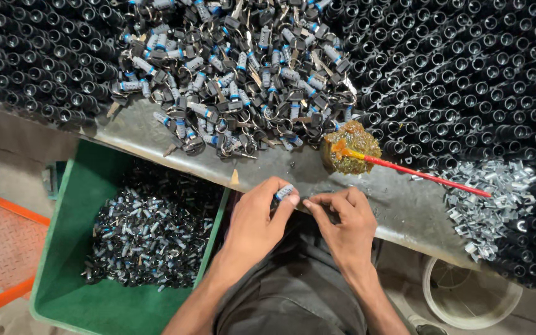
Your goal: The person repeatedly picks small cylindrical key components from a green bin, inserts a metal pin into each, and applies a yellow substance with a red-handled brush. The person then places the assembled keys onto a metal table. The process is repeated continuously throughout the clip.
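Two hands meet at lower centre of the frame, at the workbench edge. Left hand pinches a small lock cylinder between thumb and forefinger; right hand has fingertips closed, contents not discernible. Keyed locks are heaped at upper centre; green bin at lower left.

Both bare forearms reach up from the lower edge and converge, the left hand curled with thumb and forefinger pinched together at its upper right, the right hand palm-down beside it, fingers bent leftward, fingertips nearly meeting the left's
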